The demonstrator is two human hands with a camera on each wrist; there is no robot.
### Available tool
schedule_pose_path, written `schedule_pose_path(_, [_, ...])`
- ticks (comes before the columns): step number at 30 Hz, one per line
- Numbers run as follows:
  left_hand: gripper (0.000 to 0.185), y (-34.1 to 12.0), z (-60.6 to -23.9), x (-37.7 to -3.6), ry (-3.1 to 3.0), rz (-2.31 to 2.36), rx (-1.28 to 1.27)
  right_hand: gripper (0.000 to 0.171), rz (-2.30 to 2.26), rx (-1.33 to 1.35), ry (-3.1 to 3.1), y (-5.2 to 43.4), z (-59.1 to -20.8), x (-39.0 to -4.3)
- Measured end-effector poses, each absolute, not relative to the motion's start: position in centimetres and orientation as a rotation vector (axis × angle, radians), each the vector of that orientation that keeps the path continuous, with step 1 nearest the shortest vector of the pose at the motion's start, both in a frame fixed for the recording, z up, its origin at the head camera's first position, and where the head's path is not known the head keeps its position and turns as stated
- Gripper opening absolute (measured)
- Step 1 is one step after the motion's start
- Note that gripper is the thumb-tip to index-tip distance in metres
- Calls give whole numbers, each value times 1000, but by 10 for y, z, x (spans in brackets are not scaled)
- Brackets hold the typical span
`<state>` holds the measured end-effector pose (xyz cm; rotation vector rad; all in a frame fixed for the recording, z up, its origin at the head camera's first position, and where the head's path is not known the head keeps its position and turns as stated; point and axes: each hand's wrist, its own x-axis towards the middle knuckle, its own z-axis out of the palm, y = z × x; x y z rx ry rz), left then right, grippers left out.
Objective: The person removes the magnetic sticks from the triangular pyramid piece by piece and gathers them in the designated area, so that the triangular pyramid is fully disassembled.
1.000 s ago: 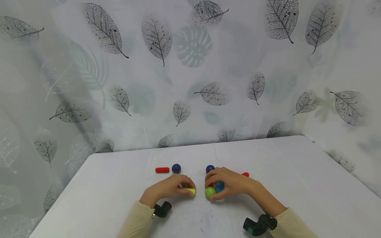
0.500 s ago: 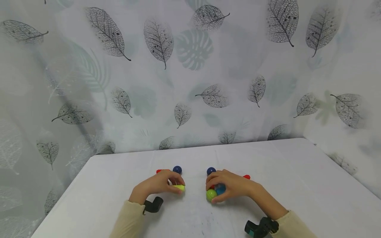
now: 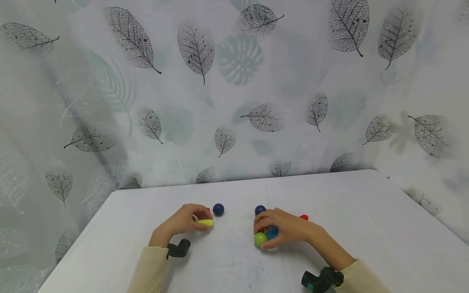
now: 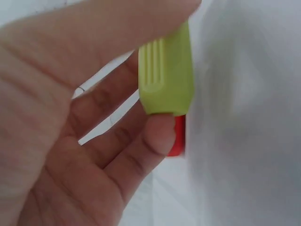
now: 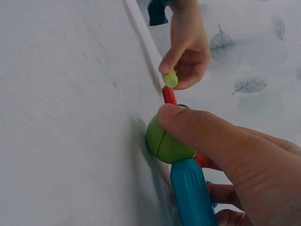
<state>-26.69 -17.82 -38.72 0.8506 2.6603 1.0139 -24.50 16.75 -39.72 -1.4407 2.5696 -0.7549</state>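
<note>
My left hand (image 3: pixel 183 221) pinches a yellow-green stick (image 4: pixel 169 75) with grooved sides between thumb and fingers, just above the table. Beyond its lower end, a red stick (image 4: pixel 178 136) shows in the left wrist view, mostly hidden by the hand in the head view. A dark blue ball (image 3: pixel 218 209) lies beside that hand. My right hand (image 3: pixel 283 228) curls over a cluster, its thumb on a green ball (image 5: pixel 164 143). Against this ball sits a blue grooved stick (image 5: pixel 192 190), and part of a red piece (image 5: pixel 205 161) shows behind it. My fingers partly hide the cluster.
Another dark blue ball (image 3: pixel 260 209) lies just beyond my right fingers. A red end (image 3: pixel 304 217) pokes out behind the right hand. The white table (image 3: pixel 351 203) meets a leaf-patterned cloth (image 3: pixel 293 134) at the back and sides.
My left hand has carried the yellow-green stick leftward and a little away from me, toward the red stick, which it now mostly covers. My right hand stays over its cluster.
</note>
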Motion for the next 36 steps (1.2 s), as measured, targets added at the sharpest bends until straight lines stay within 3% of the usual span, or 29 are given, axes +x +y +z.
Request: schedule_pose_path(36, [20,-192,-388,-263,2788,969,520,31,-900,-1389,2576,165,-398,-247])
